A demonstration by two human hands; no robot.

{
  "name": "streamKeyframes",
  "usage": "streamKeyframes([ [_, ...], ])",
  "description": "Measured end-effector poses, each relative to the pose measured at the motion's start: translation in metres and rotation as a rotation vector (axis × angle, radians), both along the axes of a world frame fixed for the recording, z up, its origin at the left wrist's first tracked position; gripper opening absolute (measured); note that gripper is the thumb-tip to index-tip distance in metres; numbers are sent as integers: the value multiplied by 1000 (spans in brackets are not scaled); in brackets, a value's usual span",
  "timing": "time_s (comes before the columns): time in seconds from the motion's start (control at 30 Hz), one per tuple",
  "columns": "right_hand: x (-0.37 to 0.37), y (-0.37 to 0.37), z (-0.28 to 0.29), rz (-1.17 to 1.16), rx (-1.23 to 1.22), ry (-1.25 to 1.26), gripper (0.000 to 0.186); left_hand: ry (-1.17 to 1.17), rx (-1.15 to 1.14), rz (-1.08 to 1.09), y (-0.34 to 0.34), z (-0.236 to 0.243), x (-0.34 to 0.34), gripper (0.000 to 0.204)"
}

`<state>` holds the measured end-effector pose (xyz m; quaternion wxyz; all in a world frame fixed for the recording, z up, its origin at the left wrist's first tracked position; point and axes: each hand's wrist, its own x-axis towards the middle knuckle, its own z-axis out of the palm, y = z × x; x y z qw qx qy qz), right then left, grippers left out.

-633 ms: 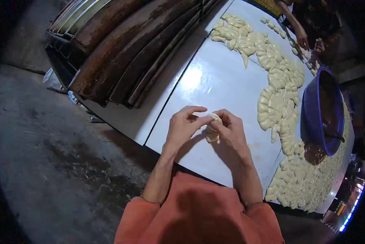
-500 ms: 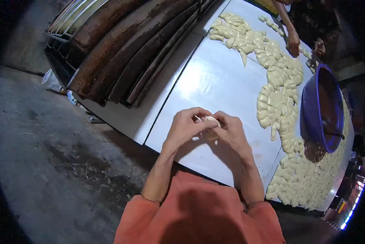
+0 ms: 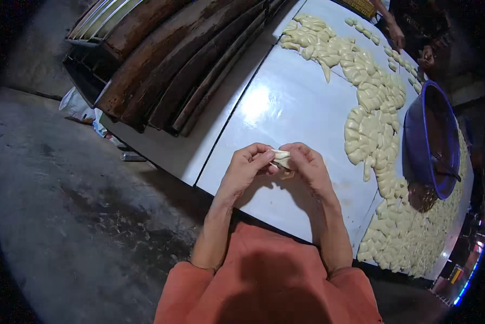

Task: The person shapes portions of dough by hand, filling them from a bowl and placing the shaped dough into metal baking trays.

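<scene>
Between my two hands is a small piece of pale dough (image 3: 282, 157), pinched at both sides above the near edge of the white table (image 3: 285, 102). The fingers of my left hand (image 3: 248, 164) are closed on its left end. My right hand (image 3: 310, 167) grips its right end, thumb and fingers bent. Below the dough, something small and brownish shows between the hands; I cannot make out what it is. To the right lies a long spread of pale dough pieces (image 3: 369, 124), overlapping one another.
A purple basin (image 3: 415, 135) holding a brown mass stands on the right among the dough. Dark, rust-brown trays (image 3: 161, 59) are stacked at the far left. At the far right, another person's hand (image 3: 397, 35) is over small dough pieces. Grey floor (image 3: 80, 205) lies left of the table.
My fingers have shifted on the dough, and its pale strip now shows more plainly between them. The other person's hand has moved farther away from the dough spread.
</scene>
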<state>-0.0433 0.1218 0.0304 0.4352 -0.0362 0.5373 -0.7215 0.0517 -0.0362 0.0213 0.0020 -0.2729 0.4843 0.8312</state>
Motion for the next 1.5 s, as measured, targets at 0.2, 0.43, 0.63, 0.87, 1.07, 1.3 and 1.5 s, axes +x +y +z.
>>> streamKeyframes([
  [0.2, 4, -7, 3, 58, 196, 362, 30, 5, -68, 13, 3, 1, -4, 23],
  [0.43, -14, 16, 29, 547, 344, 677, 24, -3, -183, -61, -8, -1, 6, 14],
  [0.63, 1, 37, 37, 66, 157, 179, 31, 2, -747, 83, -38, -8, 18, 24],
  [0.87, -5, 52, 31, -251, 61, -21, 19, -141, -1763, -525, -28, -61, 37, 65],
  [1.07, -5, 59, 18, -344, 25, 7, 27, 145, -1259, -283, 10, -4, -2, 72],
  [1.3, -17, 77, 1, -312, 239, 530, 31, 60, 26, -138, 88, 0, -68, 25],
  [1.5, -21, 102, 21, -560, 314, 355, 22, 293, -273, 112, 138, 7, -95, 42],
])
